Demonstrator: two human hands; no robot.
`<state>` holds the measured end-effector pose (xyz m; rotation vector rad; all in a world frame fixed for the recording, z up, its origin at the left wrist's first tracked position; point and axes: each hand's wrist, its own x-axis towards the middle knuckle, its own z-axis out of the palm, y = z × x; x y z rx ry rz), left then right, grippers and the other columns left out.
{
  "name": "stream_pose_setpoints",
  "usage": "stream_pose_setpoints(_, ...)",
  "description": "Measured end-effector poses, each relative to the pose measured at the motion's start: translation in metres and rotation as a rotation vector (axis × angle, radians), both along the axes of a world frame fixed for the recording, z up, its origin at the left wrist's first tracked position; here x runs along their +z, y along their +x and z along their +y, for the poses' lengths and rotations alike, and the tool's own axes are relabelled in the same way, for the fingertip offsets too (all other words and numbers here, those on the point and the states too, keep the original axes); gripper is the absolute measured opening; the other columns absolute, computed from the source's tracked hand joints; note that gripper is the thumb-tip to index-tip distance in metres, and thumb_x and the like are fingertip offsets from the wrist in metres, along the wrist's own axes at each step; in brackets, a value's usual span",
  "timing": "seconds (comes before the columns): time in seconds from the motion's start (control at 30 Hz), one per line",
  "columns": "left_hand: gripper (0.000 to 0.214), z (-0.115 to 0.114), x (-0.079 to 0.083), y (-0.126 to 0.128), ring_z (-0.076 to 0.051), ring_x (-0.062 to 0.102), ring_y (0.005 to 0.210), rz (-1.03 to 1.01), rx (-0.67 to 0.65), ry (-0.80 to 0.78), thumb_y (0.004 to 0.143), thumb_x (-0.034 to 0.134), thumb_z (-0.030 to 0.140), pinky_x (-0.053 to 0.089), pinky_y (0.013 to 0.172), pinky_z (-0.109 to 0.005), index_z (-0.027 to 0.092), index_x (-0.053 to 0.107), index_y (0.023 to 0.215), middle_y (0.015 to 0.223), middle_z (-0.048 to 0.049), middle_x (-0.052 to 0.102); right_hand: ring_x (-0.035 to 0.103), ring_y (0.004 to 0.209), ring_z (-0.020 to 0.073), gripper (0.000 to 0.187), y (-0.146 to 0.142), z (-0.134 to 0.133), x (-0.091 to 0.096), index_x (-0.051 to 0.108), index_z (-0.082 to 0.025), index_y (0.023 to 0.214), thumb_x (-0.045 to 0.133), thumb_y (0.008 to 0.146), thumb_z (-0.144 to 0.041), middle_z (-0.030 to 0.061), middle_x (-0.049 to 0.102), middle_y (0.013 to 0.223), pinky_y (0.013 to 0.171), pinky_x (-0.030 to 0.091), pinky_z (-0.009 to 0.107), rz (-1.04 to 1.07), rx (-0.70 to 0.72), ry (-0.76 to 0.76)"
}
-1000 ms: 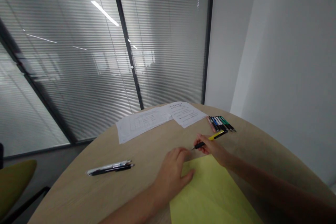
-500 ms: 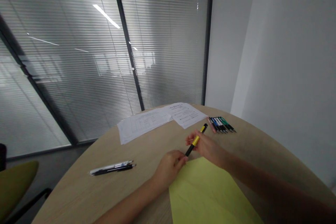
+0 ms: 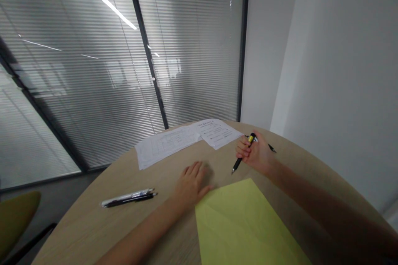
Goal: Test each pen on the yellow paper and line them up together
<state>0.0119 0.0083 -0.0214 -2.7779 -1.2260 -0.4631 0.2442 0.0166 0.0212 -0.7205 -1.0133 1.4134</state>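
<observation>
My right hand is closed around a black and yellow pen, its thumb at the top end and the metal tip pointing down and left above the table. Flat on the table, fingers stretched out, lies my left hand; its thumb is by the upper left corner of a yellow sheet of paper. Behind my right hand the row of pens is mostly hidden, with just a dark pen tip showing on the right.
Printed white sheets lie at the far side of the round wooden table. A few white and black pens rest at the left. A yellow-green chair stands beyond the table's left edge, and a blinded glass partition behind it.
My right hand has lifted the pen up and right, closing its fist around it; the metal tip now shows. My left hand has come away from the pen and spread its fingers on the table.
</observation>
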Motion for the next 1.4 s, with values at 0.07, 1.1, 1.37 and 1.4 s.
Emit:
stream_pose_setpoints(0.07, 0.055, 0.013, -0.004, -0.012, -0.027, 0.027, 0.122, 0.059, 0.086, 0.008, 0.081, 0.042, 0.042, 0.022, 0.098, -0.042, 0.008, 0.037, 0.124, 0.133, -0.017, 0.033, 0.017, 0.037, 0.0093, 0.046, 0.013, 0.005, 0.001, 0.023, -0.022, 0.045, 0.02, 0.074, -0.057, -0.0063, 0.018, 0.041, 0.041, 0.026, 0.024, 0.009, -0.032, 0.021)
stream_pose_setpoints(1.1, 0.047, 0.008, 0.004, 0.002, -0.019, 0.054, 0.092, -0.531, 0.049, -0.317, 0.077, 0.045, 0.029, 0.046, 0.069, -0.03, 0.015, 0.037, 0.121, 0.111, -0.0109, 0.054, 0.043, 0.046, 0.0063, 0.021, -0.003, 0.007, -0.029, 0.049, -0.018, 0.08, 0.057, 0.061, -0.018, -0.0033, 0.052, 0.064, 0.039, 0.032, 0.018, -0.697, 0.162, 0.093)
stream_pose_setpoints(1.37, 0.02, -0.007, 0.01, 0.013, -0.017, 0.057, 0.071, -0.369, -0.078, -0.242, 0.075, 0.05, 0.025, 0.042, 0.066, -0.026, 0.016, 0.062, 0.088, 0.076, -0.004, 0.064, 0.055, 0.085, 0.0169, 0.023, -0.023, -0.02, -0.026, 0.061, -0.023, 0.094, 0.052, 0.073, -0.018, 0.0028, 0.063, 0.09, 0.076, 0.041, 0.029, -1.133, 0.125, 0.622)
stream_pose_setpoints(1.4, 0.019, -0.006, 0.01, 0.013, -0.016, 0.057, 0.068, -0.373, -0.07, -0.275, 0.075, 0.049, 0.025, 0.041, 0.063, -0.024, 0.016, 0.064, 0.084, 0.073, -0.0032, 0.064, 0.055, 0.086, 0.0169, 0.024, -0.024, -0.022, -0.025, 0.061, -0.023, 0.095, 0.051, 0.073, -0.019, 0.0028, 0.063, 0.091, 0.076, 0.041, 0.028, -1.166, 0.126, 0.646)
